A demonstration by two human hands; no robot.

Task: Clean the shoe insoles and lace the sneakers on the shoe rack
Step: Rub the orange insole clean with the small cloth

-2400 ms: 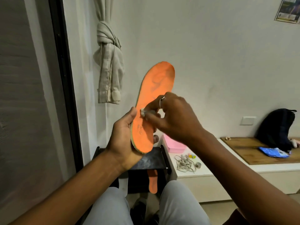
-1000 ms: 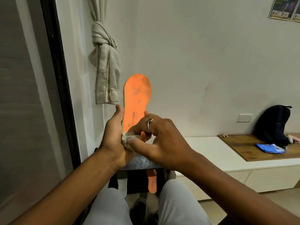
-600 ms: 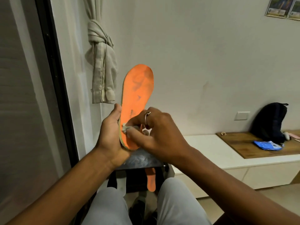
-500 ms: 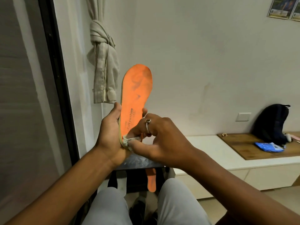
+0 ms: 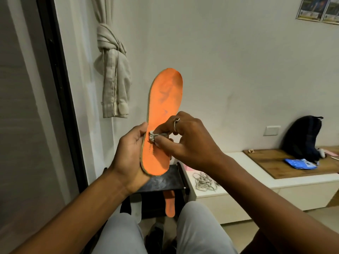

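Observation:
My left hand (image 5: 129, 153) holds an orange insole (image 5: 163, 110) upright by its heel end, toe pointing up, with dark smudges on its upper part. My right hand (image 5: 185, 142) pinches a small grey-white wad of cloth (image 5: 152, 137) and presses it against the insole's left edge near the middle. Below them stands the black shoe rack (image 5: 165, 182). A second orange insole (image 5: 169, 205) hangs down under the rack's top shelf. A dark sneaker (image 5: 156, 237) shows on the floor between my knees.
A tangle of pale shoelaces (image 5: 203, 181) lies on the white low bench (image 5: 238, 180) right of the rack. Farther right a black backpack (image 5: 302, 138) and a blue packet (image 5: 300, 164) sit on a wooden board. A knotted curtain (image 5: 113, 74) hangs left, beside a dark door frame.
The cloth in my right hand has slid up the insole from the heel end toward the middle. The insole's heel now shows bare below my fingers.

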